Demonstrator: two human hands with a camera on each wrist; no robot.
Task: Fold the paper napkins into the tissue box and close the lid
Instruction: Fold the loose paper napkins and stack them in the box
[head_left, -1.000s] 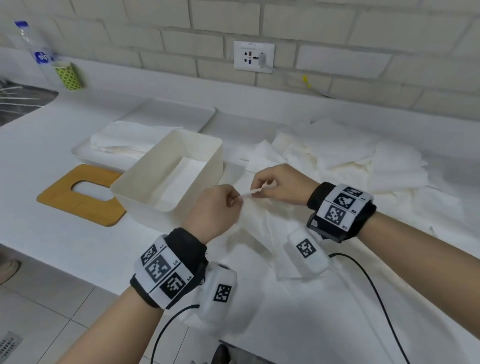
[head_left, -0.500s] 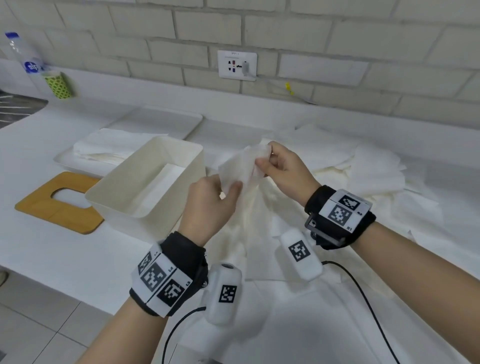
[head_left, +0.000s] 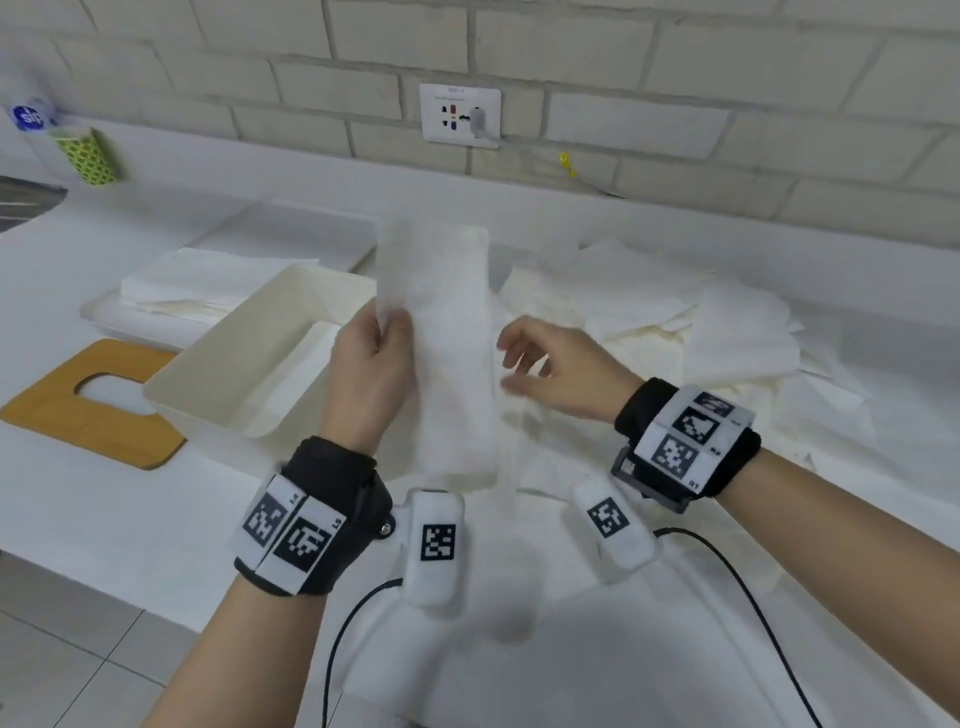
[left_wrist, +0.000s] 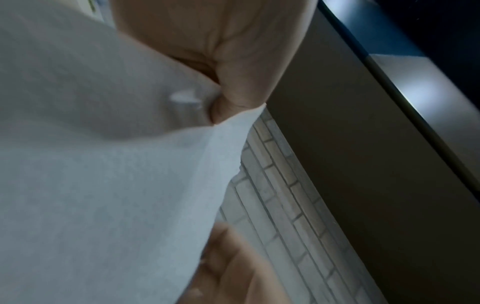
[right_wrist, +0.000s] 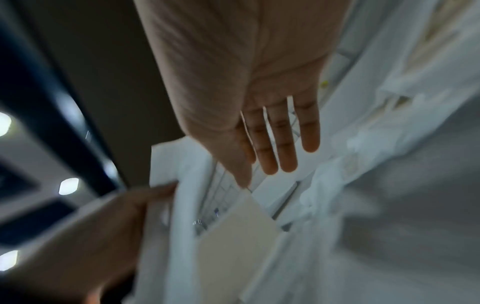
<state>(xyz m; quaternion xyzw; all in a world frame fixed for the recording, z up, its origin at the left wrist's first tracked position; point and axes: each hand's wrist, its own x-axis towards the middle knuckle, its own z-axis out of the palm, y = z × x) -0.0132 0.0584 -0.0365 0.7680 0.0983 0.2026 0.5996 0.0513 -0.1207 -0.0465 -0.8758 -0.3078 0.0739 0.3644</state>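
Observation:
A long white paper napkin (head_left: 447, 353) hangs upright in the air in front of me. My left hand (head_left: 371, 358) pinches its left edge; the left wrist view shows thumb and finger closed on the napkin (left_wrist: 116, 185). My right hand (head_left: 545, 364) hovers just right of the napkin with fingers spread and holds nothing; the right wrist view shows its straight fingers (right_wrist: 283, 144). The cream tissue box (head_left: 249, 358) stands open to the left with a folded napkin lying inside. Its wooden lid (head_left: 88, 405) with an oval slot lies flat on the counter further left.
A heap of loose white napkins (head_left: 701, 322) covers the counter to the right. A white tray (head_left: 171, 306) with stacked napkins sits behind the box. A green cup (head_left: 91, 156) stands at the far left by the brick wall with a socket (head_left: 460, 117).
The napkin has been lifted from the heap and now hangs long and vertical. The right hand has let go of it and opened; the left hand keeps its pinch.

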